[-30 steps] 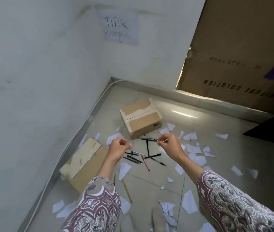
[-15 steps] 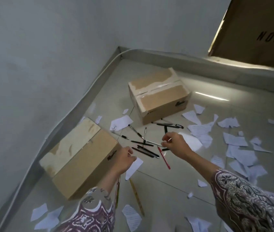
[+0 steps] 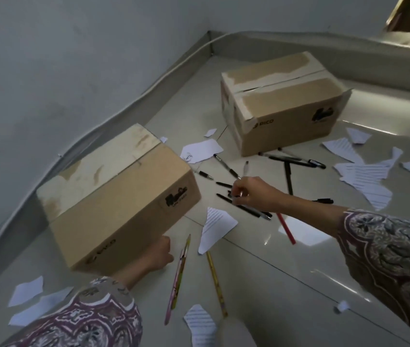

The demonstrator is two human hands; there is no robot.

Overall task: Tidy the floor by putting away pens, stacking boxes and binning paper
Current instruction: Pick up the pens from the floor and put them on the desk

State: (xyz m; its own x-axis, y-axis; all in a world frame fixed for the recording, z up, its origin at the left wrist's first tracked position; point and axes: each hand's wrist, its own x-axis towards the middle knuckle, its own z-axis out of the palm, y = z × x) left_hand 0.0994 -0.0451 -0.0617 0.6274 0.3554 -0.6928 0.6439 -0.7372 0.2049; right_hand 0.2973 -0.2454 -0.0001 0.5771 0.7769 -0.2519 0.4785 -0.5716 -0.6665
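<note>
On the tiled floor point(image 3: 261, 284) between two cardboard boxes, the right hand point(image 3: 254, 194) reaches into a scatter of black pens point(image 3: 244, 209), its fingertips pinching a thin silvery pen point(image 3: 245, 169). Beside the nearer box point(image 3: 114, 196), the left hand point(image 3: 157, 254) sits low with fingers curled under; whether it grips anything I cannot tell. Torn lined paper scraps point(image 3: 364, 174) lie around the farther box point(image 3: 281, 101)

Floor point(image 3: 286, 284): boxes point(image 3: 114, 196), pens point(image 3: 244, 209), paper point(image 3: 217, 226).
</note>
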